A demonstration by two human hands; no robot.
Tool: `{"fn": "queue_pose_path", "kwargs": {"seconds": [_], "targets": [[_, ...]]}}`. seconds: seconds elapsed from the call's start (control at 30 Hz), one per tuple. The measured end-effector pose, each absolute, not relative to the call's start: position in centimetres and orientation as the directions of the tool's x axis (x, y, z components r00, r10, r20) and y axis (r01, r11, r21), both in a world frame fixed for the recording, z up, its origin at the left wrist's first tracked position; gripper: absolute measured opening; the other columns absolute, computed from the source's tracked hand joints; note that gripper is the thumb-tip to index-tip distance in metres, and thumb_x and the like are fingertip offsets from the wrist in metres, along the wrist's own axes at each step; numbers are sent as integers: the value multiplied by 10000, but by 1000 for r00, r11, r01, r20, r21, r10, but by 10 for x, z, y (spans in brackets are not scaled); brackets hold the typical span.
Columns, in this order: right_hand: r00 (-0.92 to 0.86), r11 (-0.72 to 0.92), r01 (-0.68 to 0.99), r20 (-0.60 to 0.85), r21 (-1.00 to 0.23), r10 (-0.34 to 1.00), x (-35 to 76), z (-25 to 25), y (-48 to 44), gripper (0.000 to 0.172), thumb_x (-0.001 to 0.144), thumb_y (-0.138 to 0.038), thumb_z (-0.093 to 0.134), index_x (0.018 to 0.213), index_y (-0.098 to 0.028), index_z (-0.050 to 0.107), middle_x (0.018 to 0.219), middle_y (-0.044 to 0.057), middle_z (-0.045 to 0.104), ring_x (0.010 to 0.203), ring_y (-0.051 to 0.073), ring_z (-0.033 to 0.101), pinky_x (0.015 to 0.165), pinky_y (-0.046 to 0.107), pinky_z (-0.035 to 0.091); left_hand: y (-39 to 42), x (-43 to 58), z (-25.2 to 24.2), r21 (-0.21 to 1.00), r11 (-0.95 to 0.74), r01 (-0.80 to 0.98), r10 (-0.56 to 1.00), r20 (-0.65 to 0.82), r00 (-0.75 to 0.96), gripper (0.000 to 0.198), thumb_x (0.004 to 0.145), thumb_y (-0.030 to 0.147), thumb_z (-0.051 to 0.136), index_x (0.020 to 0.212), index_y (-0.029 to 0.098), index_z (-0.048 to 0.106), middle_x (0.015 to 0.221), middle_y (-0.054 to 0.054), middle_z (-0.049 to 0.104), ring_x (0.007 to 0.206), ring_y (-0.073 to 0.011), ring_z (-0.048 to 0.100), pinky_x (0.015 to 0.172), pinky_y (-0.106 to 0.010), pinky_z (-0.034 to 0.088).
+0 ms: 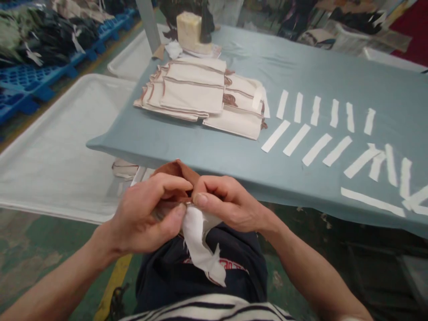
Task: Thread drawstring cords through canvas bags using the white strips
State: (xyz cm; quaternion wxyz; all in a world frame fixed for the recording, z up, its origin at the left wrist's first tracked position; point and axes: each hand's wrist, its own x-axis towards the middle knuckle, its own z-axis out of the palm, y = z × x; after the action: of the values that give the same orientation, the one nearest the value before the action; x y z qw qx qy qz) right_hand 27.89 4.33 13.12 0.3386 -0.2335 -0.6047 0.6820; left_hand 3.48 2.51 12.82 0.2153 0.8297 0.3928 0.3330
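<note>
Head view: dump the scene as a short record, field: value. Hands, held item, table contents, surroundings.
left hand: fingers at the held item's brown edge
right hand: thumb and forefinger pinching the same edge
held item: brown-edged white fabric piece, loose end hanging down
table: covered in smooth blue sheeting
stack: cream rectangular fabric pieces with brown trim, overlapping
strips: narrow white flat strips, mostly apart, some overlapping at picture right
behind stack: yellowish chunky block, material unclear
picture left: large white shallow tub
</note>
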Motion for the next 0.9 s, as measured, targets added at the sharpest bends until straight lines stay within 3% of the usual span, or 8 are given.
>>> {"fn": "queue_pose_path", "kwargs": {"seconds": [0.07, 0.17, 0.3, 0.43, 0.5, 0.63, 0.77, 0.9], "targets": [[-663, 138, -94, 165, -986, 730, 286, 134, 44, 401, 1134, -465, 707, 849, -221, 566, 728, -77, 473, 638, 97, 379, 622, 245, 350, 29, 34, 144, 691, -590, 417, 769, 324, 551, 215, 1071, 204, 581, 1204, 266, 738, 965, 20, 814, 751, -165, 745, 697, -259, 554], [-662, 419, -2, 315, -908, 680, 292, 137, 42, 284, 1166, -317, 622, 903, -215, 598, 742, -76, 528, 633, 89, 432, 641, 246, 363, 40, 33, 163, 785, -524, 330, 714, 193, 673, 347, 1197, 206, 430, 963, 240, 684, 797, 50, 700, 667, -133, 648, 646, -237, 487], [-640, 658, 70, 472, -750, 606, 296, 138, 38, 238, 1177, -201, 597, 940, -211, 618, 778, -62, 583, 664, 95, 485, 647, 254, 367, 47, 32, 162, 739, -598, 311, 625, 186, 759, 378, 1226, 248, 522, 850, 240, 562, 735, 71, 623, 633, -121, 577, 612, -242, 427], [-618, 685, 111, 490, -720, 615, 294, 131, 33, 229, 1187, -197, 560, 976, -206, 646, 809, -33, 673, 670, 105, 546, 652, 256, 399, 45, 25, 140, 447, -822, 353, 544, 433, 719, 395, 1251, 322, 534, 863, 252, 566, 697, 59, 574, 590, -151, 509, 587, -327, 346], [-619, 689, 123, 487, -715, 616, 291, 126, 32, 232, 1197, -196, 543, 997, -202, 660, 834, -17, 719, 701, 110, 599, 674, 249, 431, 43, 21, 130, 376, -858, 351, 507, 503, 700, 415, 1266, 362, 512, 866, 259, 556, 676, 58, 560, 567, -156, 499, 584, -339, 342], [-649, 702, 119, 480, -702, 591, 287, 123, 28, 221, 1199, -164, 513, 1046, -201, 667, 919, 18, 794, 797, 122, 689, 754, 251, 493, 41, 15, 121, 431, -842, 325, 522, 499, 691, 380, 1269, 420, 534, 927, 259, 578, 684, 68, 605, 551, -137, 552, 592, -310, 379], [-663, 727, 124, 489, -676, 568, 287, 130, 23, 235, 1218, -177, 484, 1057, -209, 653, 910, 19, 788, 791, 127, 686, 742, 274, 473, 40, 15, 127, 556, -794, 246, 517, 405, 755, 358, 1272, 484, 506, 1026, 254, 628, 724, 70, 661, 548, -126, 580, 587, -296, 386], [-675, 726, 88, 495, -682, 547, 289, 137, 20, 304, 1275, -268, 459, 1052, -205, 655, 880, 18, 764, 775, 135, 667, 743, 285, 476, 32, 21, 143, 598, -769, 226, 503, 349, 790, 381, 1280, 425, 496, 949, 251, 569, 729, 60, 627, 578, -135, 535, 587, -322, 351]]}}
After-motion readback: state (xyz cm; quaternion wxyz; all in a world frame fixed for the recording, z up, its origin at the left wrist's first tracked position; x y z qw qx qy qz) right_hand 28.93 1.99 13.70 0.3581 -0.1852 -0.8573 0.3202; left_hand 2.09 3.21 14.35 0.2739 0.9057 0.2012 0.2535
